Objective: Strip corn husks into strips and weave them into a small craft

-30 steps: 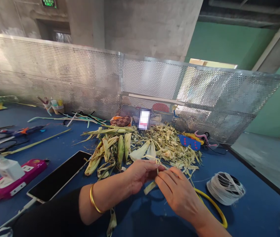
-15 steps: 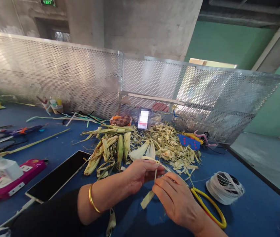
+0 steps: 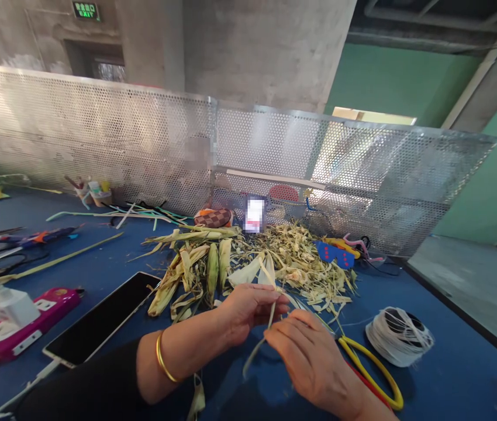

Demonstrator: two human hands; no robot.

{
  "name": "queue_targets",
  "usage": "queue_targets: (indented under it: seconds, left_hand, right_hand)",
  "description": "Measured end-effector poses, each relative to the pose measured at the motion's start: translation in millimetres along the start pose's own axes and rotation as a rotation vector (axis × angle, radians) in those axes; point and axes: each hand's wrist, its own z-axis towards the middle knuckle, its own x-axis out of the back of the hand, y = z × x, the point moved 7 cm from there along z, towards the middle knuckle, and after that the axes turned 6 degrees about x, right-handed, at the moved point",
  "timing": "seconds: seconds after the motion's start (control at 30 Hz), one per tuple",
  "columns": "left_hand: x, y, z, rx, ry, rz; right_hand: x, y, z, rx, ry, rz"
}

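My left hand (image 3: 246, 313), wearing a gold bangle (image 3: 165, 358), is closed in a pinch around a pale corn husk piece (image 3: 247, 272) whose broad lobes fan out beyond the fingertips. Close beside it, my right hand (image 3: 314, 356) grips a narrow husk strip (image 3: 254, 354), which runs down from the left fingers and hangs with its lower end loose. How the strip meets the piece is partly covered by my fingers. Yellow-and-red-handled scissors (image 3: 375, 371) lie by my right wrist. A spool of white string (image 3: 400, 339) stands to the right.
Dried husks (image 3: 213, 263) and shredded husk bits (image 3: 310, 260) are heaped ahead, before a perforated metal screen (image 3: 143, 140). To the left lie a phone (image 3: 102, 318) on a cable, a magenta power strip (image 3: 51, 316) and a glue gun (image 3: 47, 235). Blue cut-out glasses (image 3: 335, 254) lie at right.
The narrow strip has swung: its lower end showed broad and flat and now appears thin and edge-on, further left. My right hand has shifted slightly left. The left hand keeps its hold.
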Motion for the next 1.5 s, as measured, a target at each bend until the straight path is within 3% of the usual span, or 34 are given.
queue_targets:
  seconds: [0.07, 0.13, 0.23, 0.33, 0.4, 0.5, 0.63, 0.83, 1.03, 1.33, 1.5]
  left_hand:
    - [-0.5, 5.1, -3.0, -0.021, 0.008, 0.005]
    - [-2.1, 9.7, -6.4, -0.034, 0.015, 0.021]
    - [-3.8, 12.4, -8.9, -0.025, 0.031, 0.041]
    - [-2.8, 12.2, -7.6, -0.028, 0.050, 0.066]
    - [-1.4, 13.6, -5.9, -0.071, 0.065, 0.125]
    - [0.7, 15.8, -4.1, -0.135, 0.088, 0.198]
    - [-0.9, 14.4, -3.7, -0.118, 0.061, 0.214]
    - [-11.4, 5.5, -8.5, -0.023, -0.049, 0.376]
    - [-22.7, -12.6, -12.9, 0.086, -0.227, 0.473]
    - [-27.5, -19.8, -14.1, 0.143, -0.268, 0.488]
    - [-24.5, -15.4, -12.6, 0.146, -0.212, 0.450]
  right_hand:
    - [12.2, 16.7, -5.4, -0.162, 0.111, -0.067]
    - [18.8, 39.9, -16.3, -0.418, 0.163, -0.129]
    - [2.4, 65.3, -32.1, -0.699, 0.016, -0.007]
    - [-17.6, 72.1, -40.6, -0.828, -0.105, 0.170]
    - [-21.0, 70.5, -39.9, -0.848, -0.129, 0.198]
    - [-18.5, 61.2, -28.9, -0.754, -0.182, 0.244]
    - [-11.0, 54.9, -19.1, -0.674, -0.235, 0.366]
    - [-7.0, 82.9, -44.1, -1.074, 0.050, 0.574]
    - [-31.7, 73.9, -46.4, -1.247, 0.139, 1.088]
    - [-26.7, 72.2, -46.5, -1.312, 0.330, 0.998]
    - [-27.7, 78.0, -49.8, -1.286, 0.273, 1.008]
